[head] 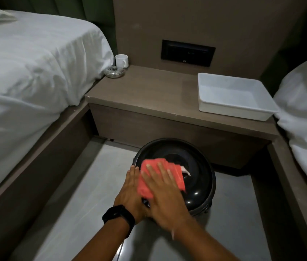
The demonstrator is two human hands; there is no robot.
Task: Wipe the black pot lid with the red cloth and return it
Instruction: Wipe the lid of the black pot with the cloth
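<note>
Red cloth [160,178] flat on the black pot lid [196,176], down on the floor between two beds.

Right hand [165,196] presses the cloth with fingers [153,173] spread flat, gripping nothing; left hand [130,193] steadies the lid's near edge, its grip partly hidden. White tray [233,95] on the tabletop [148,91] behind.

right hand [164,194] blurred, red cloth [149,183] partly hidden

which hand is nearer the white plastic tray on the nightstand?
Right hand: it lies closer below the white plastic tray. Left hand sits further left.
</note>
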